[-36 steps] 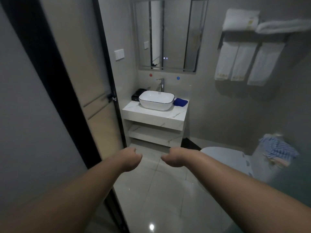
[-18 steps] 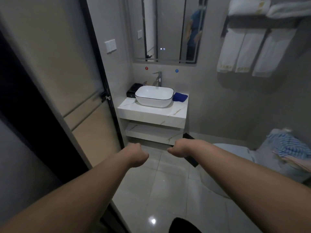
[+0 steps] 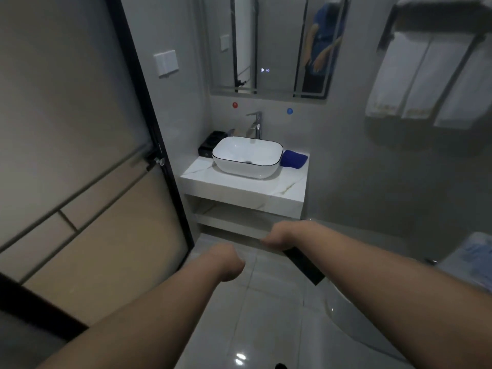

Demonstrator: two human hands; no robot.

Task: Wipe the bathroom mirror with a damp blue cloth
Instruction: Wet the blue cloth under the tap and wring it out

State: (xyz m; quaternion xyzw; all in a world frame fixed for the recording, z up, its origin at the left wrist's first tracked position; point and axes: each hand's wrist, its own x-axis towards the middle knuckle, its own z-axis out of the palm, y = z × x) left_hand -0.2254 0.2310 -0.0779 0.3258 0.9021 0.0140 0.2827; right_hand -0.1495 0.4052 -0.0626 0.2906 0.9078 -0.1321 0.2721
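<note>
The mirror (image 3: 269, 43) hangs on the far wall above the vanity and reflects a person in a blue top. A folded blue cloth (image 3: 294, 159) lies on the white counter (image 3: 247, 186), touching the right side of the white basin (image 3: 247, 157). My left hand (image 3: 226, 261) and my right hand (image 3: 279, 234) are stretched out low over the floor, well short of the vanity. Both are curled into loose fists with nothing in them.
A chrome tap (image 3: 255, 125) and a black box (image 3: 211, 145) stand behind the basin. An open door (image 3: 87, 161) fills the left. White towels (image 3: 420, 78) hang at the upper right. A toilet (image 3: 372, 323) sits at the lower right, striped fabric (image 3: 476, 251) beside it.
The view has moved forward through the doorway, so the vanity and mirror are closer and larger. Both fists stay held out in front, empty.
</note>
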